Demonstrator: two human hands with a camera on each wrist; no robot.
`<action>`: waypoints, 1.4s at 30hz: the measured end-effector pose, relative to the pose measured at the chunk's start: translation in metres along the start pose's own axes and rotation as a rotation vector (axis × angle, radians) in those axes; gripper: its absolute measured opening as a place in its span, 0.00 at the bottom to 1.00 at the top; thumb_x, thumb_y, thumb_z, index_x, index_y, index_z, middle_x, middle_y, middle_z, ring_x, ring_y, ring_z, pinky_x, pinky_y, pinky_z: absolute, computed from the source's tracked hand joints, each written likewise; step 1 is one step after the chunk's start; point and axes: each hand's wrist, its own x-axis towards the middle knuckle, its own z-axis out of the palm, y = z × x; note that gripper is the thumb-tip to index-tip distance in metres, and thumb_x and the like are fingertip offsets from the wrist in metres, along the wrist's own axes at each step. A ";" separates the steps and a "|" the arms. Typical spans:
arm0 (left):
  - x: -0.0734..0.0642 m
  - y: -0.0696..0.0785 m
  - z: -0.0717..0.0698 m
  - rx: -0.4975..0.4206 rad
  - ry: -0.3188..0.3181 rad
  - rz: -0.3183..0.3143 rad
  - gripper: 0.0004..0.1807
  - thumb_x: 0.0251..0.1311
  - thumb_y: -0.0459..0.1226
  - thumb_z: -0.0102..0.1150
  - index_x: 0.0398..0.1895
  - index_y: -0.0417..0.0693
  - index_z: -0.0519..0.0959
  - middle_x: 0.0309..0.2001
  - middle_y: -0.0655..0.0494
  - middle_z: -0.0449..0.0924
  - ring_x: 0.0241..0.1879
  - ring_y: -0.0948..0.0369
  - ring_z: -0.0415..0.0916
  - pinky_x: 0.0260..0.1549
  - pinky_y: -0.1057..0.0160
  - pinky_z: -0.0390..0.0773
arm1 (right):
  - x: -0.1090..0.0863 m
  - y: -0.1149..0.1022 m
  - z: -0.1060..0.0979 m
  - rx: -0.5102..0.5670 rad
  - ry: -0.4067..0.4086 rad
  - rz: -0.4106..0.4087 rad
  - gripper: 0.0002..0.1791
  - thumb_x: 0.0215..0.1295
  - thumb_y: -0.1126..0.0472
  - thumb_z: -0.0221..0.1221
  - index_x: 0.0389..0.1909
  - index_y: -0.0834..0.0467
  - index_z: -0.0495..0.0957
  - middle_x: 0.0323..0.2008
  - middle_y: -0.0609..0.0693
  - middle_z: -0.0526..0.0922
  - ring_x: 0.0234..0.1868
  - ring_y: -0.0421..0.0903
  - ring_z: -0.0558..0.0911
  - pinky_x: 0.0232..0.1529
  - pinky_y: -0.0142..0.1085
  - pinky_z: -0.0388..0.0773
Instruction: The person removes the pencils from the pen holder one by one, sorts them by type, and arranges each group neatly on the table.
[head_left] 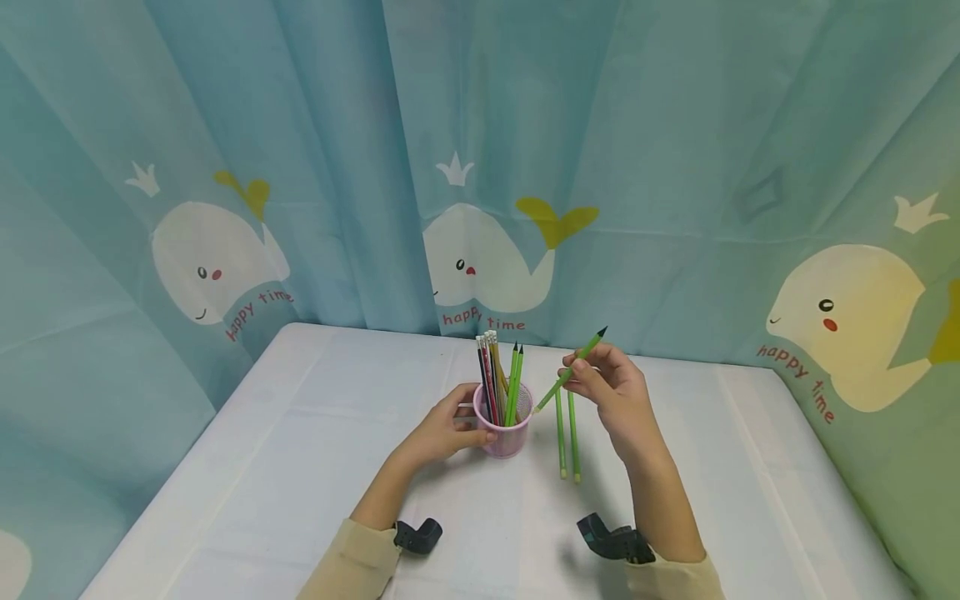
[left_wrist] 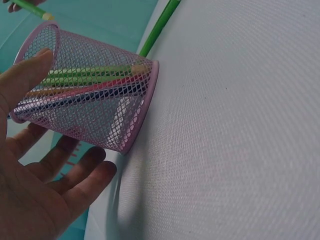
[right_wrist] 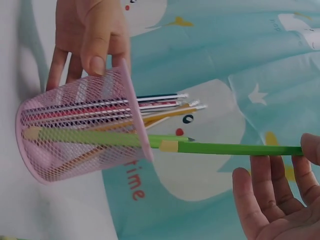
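A pink mesh pencil cup (head_left: pixel 506 442) stands upright on the table, holding several pencils with white eraser ends and two green pencils (head_left: pixel 515 387) with dark tips up. My left hand (head_left: pixel 442 433) holds the cup from its left side, thumb near the rim and fingers around the back. In my right hand (head_left: pixel 611 392), thumb and fingers pinch another green pencil (right_wrist: pixel 225 149). That pencil slants, dark tip up to the right, its pale lower end right at the cup's rim. Two more green pencils (head_left: pixel 574 442) lie side by side under the right hand.
A white cloth covers the table (head_left: pixel 300 467). Behind it hangs a blue-green curtain (head_left: pixel 675 167) printed with white whales. Each wrist wears a black camera mount (head_left: pixel 615 542) over a beige sleeve (head_left: pixel 352 562).
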 end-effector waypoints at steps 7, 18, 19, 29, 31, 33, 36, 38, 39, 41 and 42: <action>0.010 -0.026 -0.001 0.021 0.016 0.010 0.39 0.47 0.35 0.69 0.63 0.49 0.60 0.60 0.46 0.66 0.55 0.48 0.70 0.48 0.59 0.76 | 0.001 0.001 -0.011 0.012 0.036 0.009 0.13 0.64 0.59 0.56 0.41 0.63 0.66 0.45 0.62 0.74 0.45 0.55 0.77 0.48 0.45 0.77; 0.003 -0.002 0.000 -0.014 -0.005 0.010 0.39 0.48 0.29 0.66 0.64 0.38 0.57 0.60 0.39 0.63 0.56 0.42 0.67 0.51 0.51 0.73 | 0.005 0.006 -0.025 -0.020 0.093 0.068 0.18 0.62 0.59 0.58 0.45 0.65 0.66 0.43 0.58 0.74 0.44 0.54 0.77 0.45 0.42 0.79; 0.002 0.001 0.000 -0.015 -0.009 0.011 0.39 0.49 0.29 0.66 0.64 0.37 0.57 0.60 0.38 0.63 0.56 0.41 0.66 0.51 0.51 0.73 | 0.005 0.007 -0.026 -0.023 0.097 0.074 0.18 0.62 0.59 0.58 0.45 0.65 0.66 0.43 0.58 0.74 0.44 0.53 0.78 0.45 0.42 0.79; 0.002 0.005 -0.001 -0.002 -0.014 -0.001 0.38 0.49 0.29 0.65 0.64 0.39 0.58 0.61 0.41 0.62 0.58 0.43 0.65 0.52 0.54 0.73 | 0.010 0.020 -0.040 -0.092 0.108 0.149 0.18 0.65 0.59 0.55 0.50 0.64 0.65 0.45 0.58 0.73 0.46 0.51 0.77 0.42 0.40 0.80; 0.002 0.005 -0.002 0.009 -0.006 -0.006 0.38 0.49 0.29 0.66 0.64 0.40 0.58 0.61 0.41 0.63 0.58 0.43 0.65 0.52 0.53 0.73 | 0.010 0.022 -0.042 -0.107 0.116 0.159 0.17 0.64 0.59 0.55 0.49 0.62 0.66 0.45 0.58 0.73 0.46 0.51 0.77 0.42 0.41 0.80; 0.002 0.004 -0.001 0.011 -0.003 -0.009 0.38 0.49 0.29 0.66 0.64 0.40 0.58 0.61 0.41 0.63 0.58 0.43 0.65 0.52 0.52 0.73 | 0.011 0.024 -0.045 -0.129 0.122 0.163 0.16 0.64 0.58 0.56 0.49 0.60 0.67 0.45 0.57 0.74 0.45 0.51 0.77 0.41 0.41 0.80; 0.002 0.004 -0.001 0.001 -0.003 -0.003 0.39 0.48 0.29 0.66 0.63 0.38 0.58 0.61 0.39 0.63 0.58 0.42 0.65 0.53 0.49 0.71 | 0.010 0.028 -0.048 -0.155 0.136 0.167 0.16 0.63 0.57 0.57 0.48 0.58 0.68 0.43 0.56 0.74 0.44 0.50 0.77 0.40 0.40 0.81; 0.001 0.004 0.000 -0.009 -0.003 0.002 0.39 0.48 0.28 0.66 0.63 0.36 0.58 0.60 0.38 0.62 0.58 0.42 0.65 0.54 0.48 0.70 | 0.010 0.031 -0.049 -0.173 0.139 0.174 0.17 0.63 0.57 0.57 0.49 0.58 0.68 0.43 0.57 0.75 0.43 0.49 0.78 0.39 0.40 0.81; 0.001 0.004 0.000 -0.013 -0.003 0.000 0.39 0.48 0.28 0.66 0.63 0.36 0.58 0.60 0.37 0.62 0.58 0.42 0.65 0.54 0.48 0.70 | 0.010 0.032 -0.050 -0.181 0.144 0.182 0.17 0.63 0.57 0.57 0.49 0.58 0.67 0.43 0.57 0.75 0.43 0.48 0.78 0.39 0.39 0.81; 0.000 0.005 0.000 -0.016 -0.002 0.001 0.39 0.48 0.27 0.66 0.63 0.35 0.58 0.60 0.37 0.62 0.58 0.42 0.65 0.54 0.47 0.70 | 0.009 0.036 -0.051 -0.198 0.150 0.205 0.17 0.63 0.57 0.57 0.50 0.59 0.67 0.43 0.58 0.75 0.42 0.47 0.79 0.38 0.38 0.81; 0.000 0.005 0.001 -0.017 -0.001 0.000 0.39 0.48 0.27 0.66 0.63 0.35 0.58 0.60 0.37 0.62 0.58 0.42 0.65 0.54 0.47 0.69 | 0.009 0.037 -0.052 -0.206 0.148 0.215 0.18 0.64 0.57 0.56 0.50 0.59 0.66 0.44 0.60 0.75 0.41 0.46 0.79 0.37 0.38 0.81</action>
